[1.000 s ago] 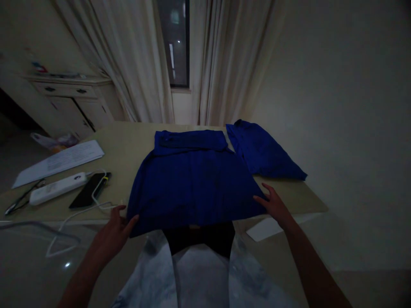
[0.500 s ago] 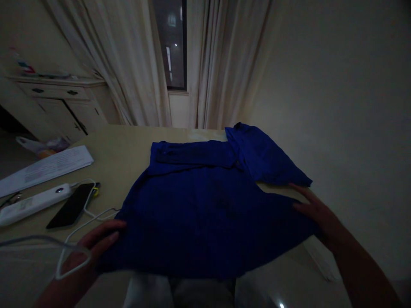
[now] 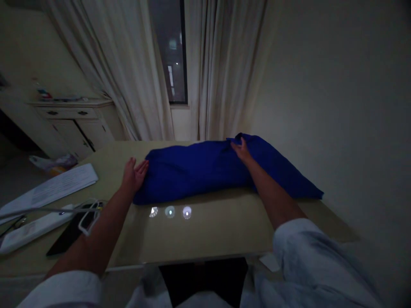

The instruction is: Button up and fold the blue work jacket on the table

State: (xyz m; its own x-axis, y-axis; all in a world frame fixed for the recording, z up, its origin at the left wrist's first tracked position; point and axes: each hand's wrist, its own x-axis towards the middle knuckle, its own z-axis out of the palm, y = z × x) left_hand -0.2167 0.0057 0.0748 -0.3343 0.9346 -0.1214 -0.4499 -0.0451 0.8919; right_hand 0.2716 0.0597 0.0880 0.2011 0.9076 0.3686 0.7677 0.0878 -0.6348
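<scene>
Pinching the bundled blue shirt (image 3: 195, 171), right hand (image 3: 241, 150) closed; left hand (image 3: 135, 174) open against its end.

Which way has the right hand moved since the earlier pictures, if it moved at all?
Yes: the right hand has gone forward across the table, toward its far edge, and rests on the blue garment.

**I'm bunching the blue garment (image 3: 195, 171) into a long roll!**
It's lying lengthwise along the far side of the tabletop (image 3: 205, 233), deep blue and creased, rounded at its left end and thinning to a flat pointed corner (image 3: 316, 194) at the right. My right fingers (image 3: 240, 149) are clutching its top fold, and my open left hand (image 3: 134, 175) is resting against its left end.
</scene>
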